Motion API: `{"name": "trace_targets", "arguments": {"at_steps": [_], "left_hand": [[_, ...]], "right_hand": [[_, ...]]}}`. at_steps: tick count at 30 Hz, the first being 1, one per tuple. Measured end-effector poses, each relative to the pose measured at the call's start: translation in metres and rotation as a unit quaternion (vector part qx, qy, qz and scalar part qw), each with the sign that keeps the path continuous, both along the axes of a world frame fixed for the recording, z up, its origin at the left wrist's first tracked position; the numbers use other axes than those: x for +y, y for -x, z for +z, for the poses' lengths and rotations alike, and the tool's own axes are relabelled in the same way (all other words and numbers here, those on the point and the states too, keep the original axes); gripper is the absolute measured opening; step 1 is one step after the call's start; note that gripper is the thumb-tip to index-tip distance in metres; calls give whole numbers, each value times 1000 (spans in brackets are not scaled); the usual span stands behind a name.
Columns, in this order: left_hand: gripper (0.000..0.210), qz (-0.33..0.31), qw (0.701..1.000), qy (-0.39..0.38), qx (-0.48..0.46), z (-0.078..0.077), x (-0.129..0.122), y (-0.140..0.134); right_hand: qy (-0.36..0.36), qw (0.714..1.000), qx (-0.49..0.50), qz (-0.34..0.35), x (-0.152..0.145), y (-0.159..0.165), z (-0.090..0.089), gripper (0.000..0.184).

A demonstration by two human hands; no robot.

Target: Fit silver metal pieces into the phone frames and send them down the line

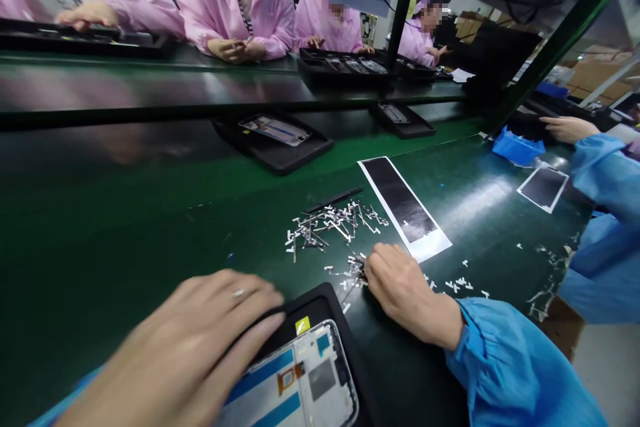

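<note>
My left hand [200, 333] curls over the upper left edge of a black tray [325, 300], fingers outside and thumb inside. In that tray lies a phone frame [320, 380] with blue strips, an orange-brown flex piece and a yellow tab [303, 325] by its top edge. My right hand [400, 287] is closed, its fingertips down in a small bunch of thin flex cables [354, 267] on the table; the tips themselves are hidden. Just beyond it spreads a larger loose pile of flex cables [330, 223], with a black pen-like stick [333, 200] along its far side.
A white-edged black sheet [400, 200] lies right of the pile. White scraps [460, 282] are scattered near my right forearm. Black trays [280, 140] stand under the raised shelf [200, 90]. At right are a blue bin [517, 147] and a co-worker's blue sleeve [605, 167]. People in pink sit opposite.
</note>
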State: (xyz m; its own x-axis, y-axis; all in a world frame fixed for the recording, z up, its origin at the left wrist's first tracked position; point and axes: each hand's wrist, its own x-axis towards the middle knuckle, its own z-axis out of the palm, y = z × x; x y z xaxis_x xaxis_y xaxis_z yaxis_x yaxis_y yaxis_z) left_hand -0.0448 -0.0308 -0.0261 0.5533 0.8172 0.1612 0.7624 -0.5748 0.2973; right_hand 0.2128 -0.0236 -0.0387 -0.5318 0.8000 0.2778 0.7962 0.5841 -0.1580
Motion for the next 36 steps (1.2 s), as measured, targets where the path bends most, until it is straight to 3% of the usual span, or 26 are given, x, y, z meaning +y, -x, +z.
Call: {"name": "trace_targets", "arguments": {"at_steps": [2, 4, 9, 13, 20, 24, 27, 31, 36], "left_hand": [[27, -18, 996, 89, 9, 16, 14, -38], [23, -16, 994, 107, 21, 22, 30, -73], [9, -32, 989, 141, 41, 5, 58, -114], [7, -43, 982, 182, 18, 1, 68, -113], [22, -42, 954, 276, -108, 23, 63, -98], [25, -22, 941, 304, -146, 31, 58, -94], [25, -6, 936, 311, -167, 31, 54, -95], [24, -4, 933, 308, -189, 28, 49, -97], [26, -4, 939, 286, -190, 28, 45, -95]], "right_hand": [[15, 999, 29, -16, 2, -3, 0, 21], [26, 998, 51, -27, 2, -7, -1, 19], [27, 994, 90, -49, 3, -11, -7, 20], [36, 990, 123, -63, 3, -11, -4, 21], [94, 974, 199, -58, 0, -8, 6, 15], [123, 945, 289, -91, -2, -9, 13, 12], [152, 915, 358, -106, -1, -11, 17, 18], [216, 886, 401, -85, 2, -12, 20, 9], [239, 876, 410, -82, 1, -13, 21, 14]]}}
